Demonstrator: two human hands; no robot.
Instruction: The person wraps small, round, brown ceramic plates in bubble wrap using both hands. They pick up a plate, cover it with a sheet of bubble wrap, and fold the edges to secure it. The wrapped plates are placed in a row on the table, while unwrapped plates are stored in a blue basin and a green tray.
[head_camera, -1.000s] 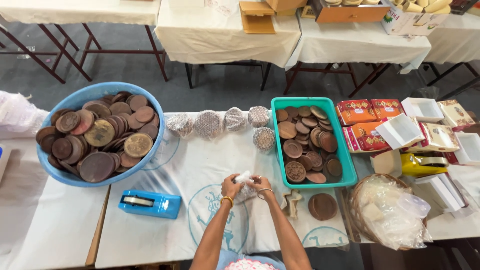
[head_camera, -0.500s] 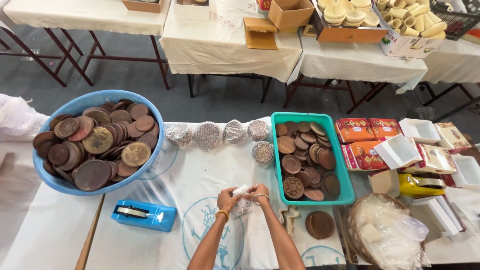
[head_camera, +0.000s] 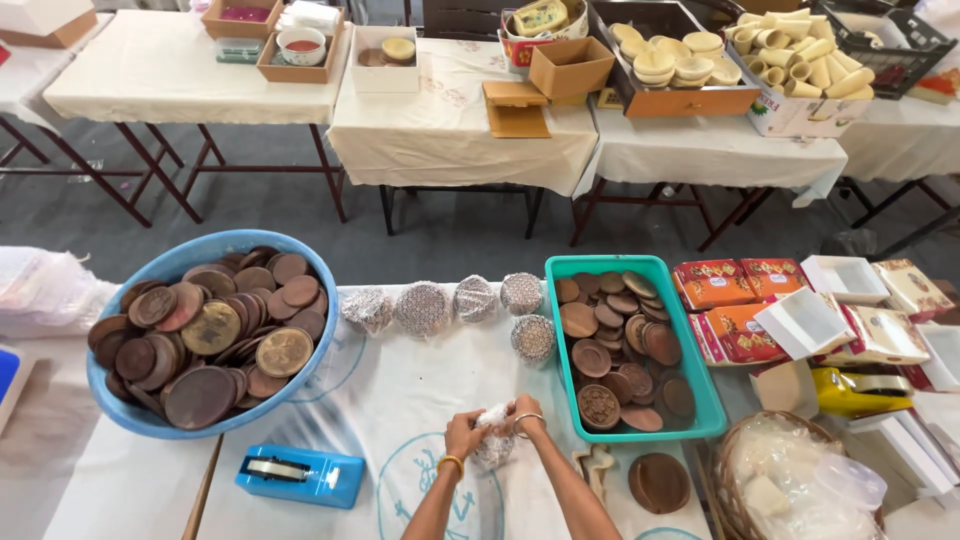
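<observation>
The view tilts upward since a second ago: the far desk (head_camera: 440, 130) with its cardboard boxes (head_camera: 570, 65) and tray of pale bowls (head_camera: 670, 60) now fills the top, where before only its near edge showed. The blue tub (head_camera: 215, 340) and the green tray (head_camera: 630, 345) sit lower in the picture. The blue tape dispenser (head_camera: 300, 475) drops toward the bottom edge. The left hand (head_camera: 462, 435) and right hand (head_camera: 525, 412) stay pressed together around the clear-wrapped bundle (head_camera: 493, 440), which is now bunched lower between the fingers (head_camera: 478, 425), where earlier a white end stuck up above them.
</observation>
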